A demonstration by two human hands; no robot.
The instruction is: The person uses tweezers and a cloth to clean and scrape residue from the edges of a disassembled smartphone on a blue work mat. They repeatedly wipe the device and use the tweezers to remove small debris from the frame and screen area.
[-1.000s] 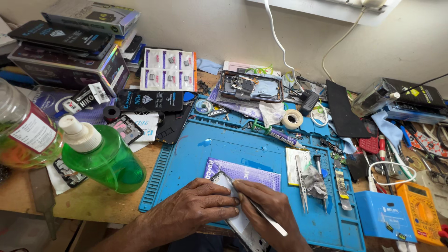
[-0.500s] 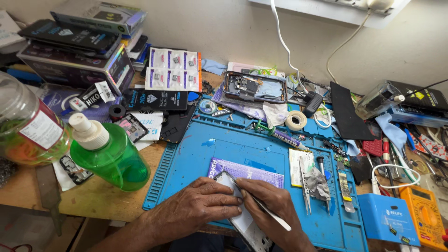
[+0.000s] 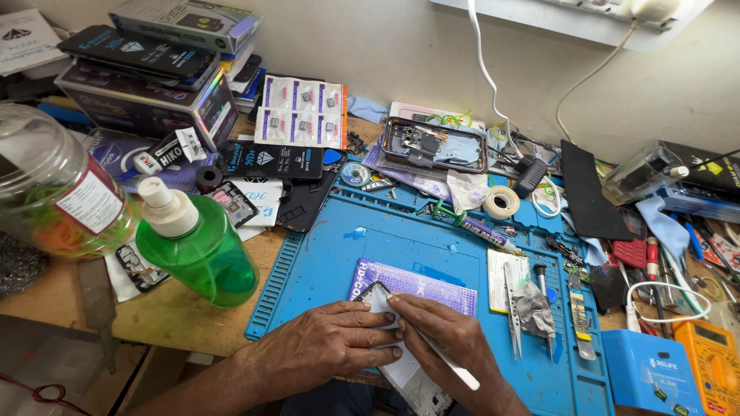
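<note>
My left hand (image 3: 327, 347) lies flat on the blue work mat (image 3: 331, 262) and pins down a white phone panel (image 3: 385, 304), whose dark corner shows past my fingers. My right hand (image 3: 447, 339) grips a thin white prying tool (image 3: 447, 362) and rests its tip at the panel's top edge. The two hands touch over the panel. Most of the panel is hidden under them. A purple ruled pad (image 3: 432, 285) lies under the panel's far end.
A green squeeze bottle (image 3: 196, 246) and a clear plastic jar (image 3: 54, 192) stand left of the mat. An opened phone (image 3: 435, 145), tape roll (image 3: 501, 202), tweezers (image 3: 510, 308), stacked boxes (image 3: 146, 69), cables and an orange multimeter (image 3: 709, 366) crowd the bench.
Both hands stay on the panel with only small shifts. The view has drifted slightly, so the bench sits a little differently in frame.
</note>
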